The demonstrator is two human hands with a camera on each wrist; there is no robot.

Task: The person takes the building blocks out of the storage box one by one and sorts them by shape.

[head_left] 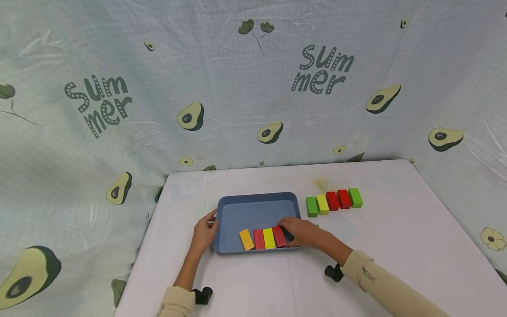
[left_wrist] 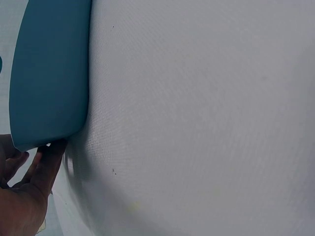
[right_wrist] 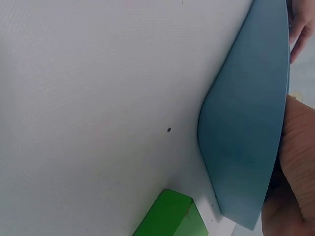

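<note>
A blue tray (head_left: 253, 199) lies on the table with a row of blocks along its near side. My left hand (head_left: 204, 232) touches the tray's left end from outside, its fingers against the wall in the left wrist view. My right hand (head_left: 303, 232) reaches over the tray's right rim and pinches a red block (head_left: 279, 237) at the row's right end. Left of it stand a yellow block (head_left: 269, 238), another red block (head_left: 259, 239) and an orange block (head_left: 246, 240) that sits tilted. In the right wrist view the tray wall hides those fingertips.
Right of the tray a second row holds a green block (head_left: 311, 207), a yellow block (head_left: 322, 204), two red blocks (head_left: 343, 199) and a further green block (head_left: 355, 198). One more green block (right_wrist: 172, 216) lies by the right hand. A patterned cloth (head_left: 237, 88) hangs behind the table.
</note>
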